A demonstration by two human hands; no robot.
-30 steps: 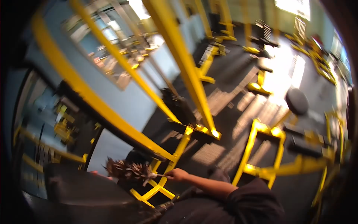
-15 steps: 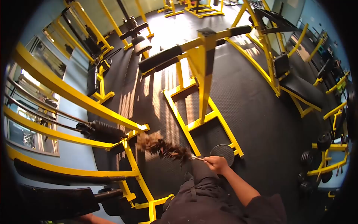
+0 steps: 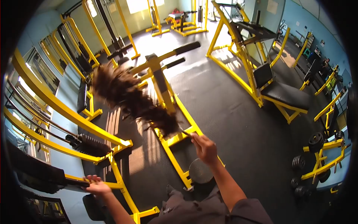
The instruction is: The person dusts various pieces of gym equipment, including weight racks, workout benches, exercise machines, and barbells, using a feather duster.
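A brown feather duster (image 3: 136,100) reaches up and left from my right hand (image 3: 205,148), which is closed round its thin handle. Its feathers are blurred and overlap a yellow machine with black padded arms. Low on the left, my left hand (image 3: 97,185) is palm up with its fingers apart and loosely bent. Its fingertips are right at the end of a black bar (image 3: 77,182), which runs from a large black pad (image 3: 35,168). A round grey disc (image 3: 201,171) on the machine's base shows below my right wrist.
Yellow frame rails and a black weight stack (image 3: 91,145) stand close on the left. A padded bench machine (image 3: 285,95) is at the right, with a weight rack (image 3: 317,156) below it. Ribbed black matting (image 3: 238,123) covers the floor. More machines line the back.
The duster has swung up and left, and my right hand has risen. My left hand, mostly hidden before, has come up to the black bar's end. My view has tilted up.
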